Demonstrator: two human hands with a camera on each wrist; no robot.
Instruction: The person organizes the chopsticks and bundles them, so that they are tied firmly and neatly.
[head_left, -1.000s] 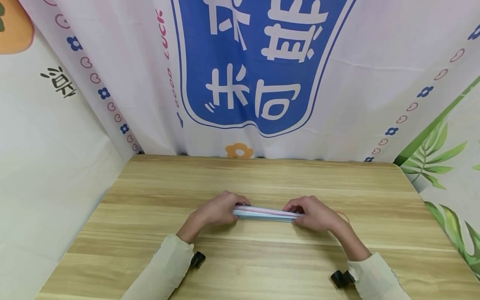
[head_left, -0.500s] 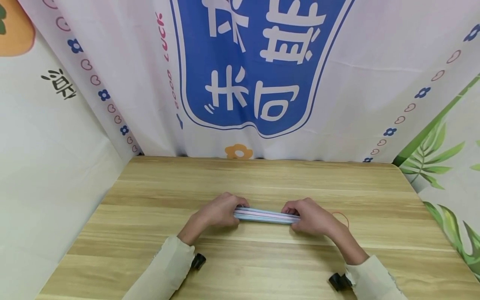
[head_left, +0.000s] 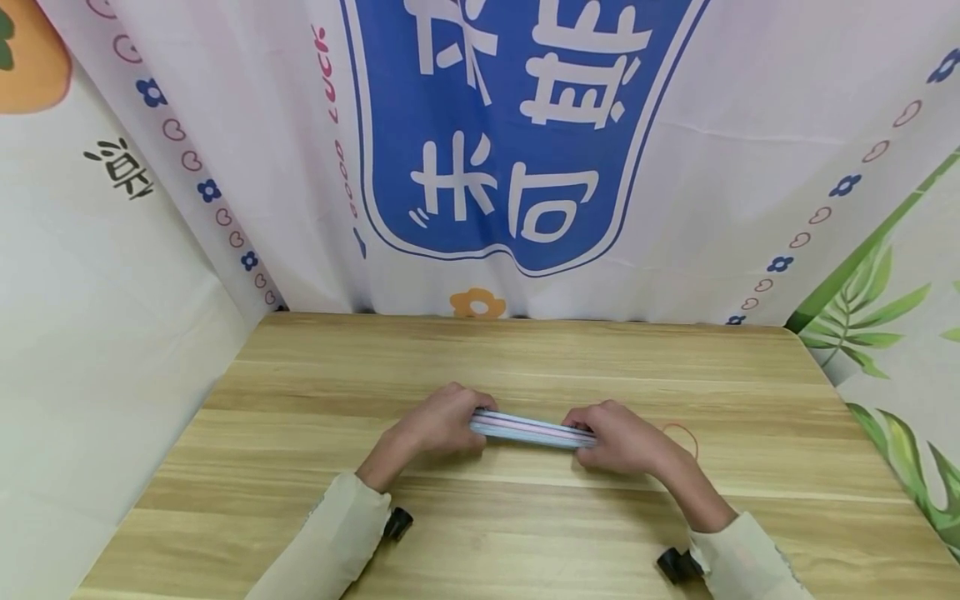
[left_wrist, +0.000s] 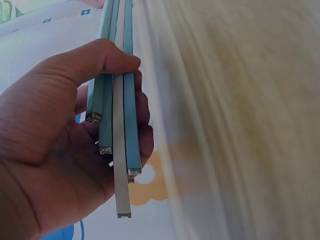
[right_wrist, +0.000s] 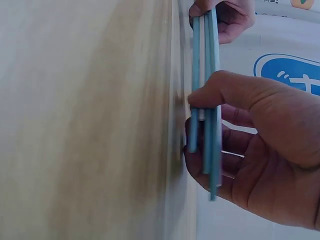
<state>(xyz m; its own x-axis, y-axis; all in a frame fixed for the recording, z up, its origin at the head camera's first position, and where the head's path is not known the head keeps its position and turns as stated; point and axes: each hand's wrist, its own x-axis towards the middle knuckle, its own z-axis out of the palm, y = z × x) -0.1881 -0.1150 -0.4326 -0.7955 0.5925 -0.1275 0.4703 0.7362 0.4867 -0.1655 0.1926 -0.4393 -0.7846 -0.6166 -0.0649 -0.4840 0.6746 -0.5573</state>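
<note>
A bundle of thin square sticks that look like chopsticks (head_left: 528, 428), blue-green and pale pinkish, spans both hands just over the table. My left hand (head_left: 444, 419) grips one end, thumb across the sticks and fingers curled behind them. The other end is held by my right hand (head_left: 622, 437) in a similar grip. Uneven ends stick out past the palm in the left wrist view, where a pale chopstick (left_wrist: 121, 190) reaches lowest. In the right wrist view, the blue-green chopsticks (right_wrist: 215, 150) also end at different lengths.
A thin red-orange loop, like a rubber band (head_left: 681, 427), lies on the wooden table (head_left: 480, 533) by the right wrist. Printed cloth (head_left: 712, 208) hangs behind the table's far edge, with white sheeting (head_left: 112, 350) on the left.
My right hand has shifted slightly left, so the two hands are a little closer together. The bundle tilts slightly more, its right end nearer the front; both hands keep their grip.
</note>
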